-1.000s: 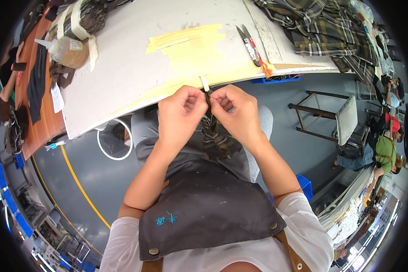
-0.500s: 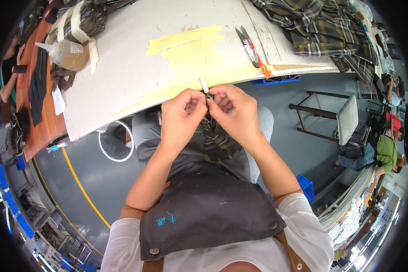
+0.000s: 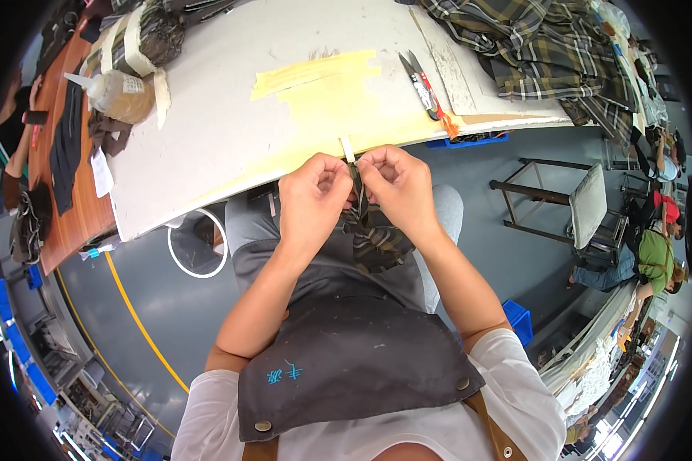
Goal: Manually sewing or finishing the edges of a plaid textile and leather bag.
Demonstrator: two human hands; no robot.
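Observation:
My left hand (image 3: pixel 313 196) and my right hand (image 3: pixel 400 188) are close together just off the table's near edge, both closed in a pinch. Between their fingertips runs the narrow upper end of a dark plaid fabric piece (image 3: pixel 378 246); its wider part hangs down over my lap. Fingers cover much of the pinched end. Right above the fingertips, a short pale strip (image 3: pixel 347 147) juts from the taped table edge. A pair of thread snips (image 3: pixel 424 86), with a red handle and an orange tassel, lies farther back on the white tabletop (image 3: pixel 215 100).
Plaid garments (image 3: pixel 550 58) are heaped at the far right of the table. A squeeze bottle (image 3: pixel 121 95) and a tied plaid bundle (image 3: pixel 158 38) stand at the left. Below are a white-rimmed bin (image 3: pixel 224 253) and, to the right, a stool (image 3: pixel 590 206). Other people (image 3: pixel 657 257) are at the far right.
My fingertips have drawn slightly apart, so more of the plaid fabric's upper end shows between them. The hanging cloth has shifted a little to the right.

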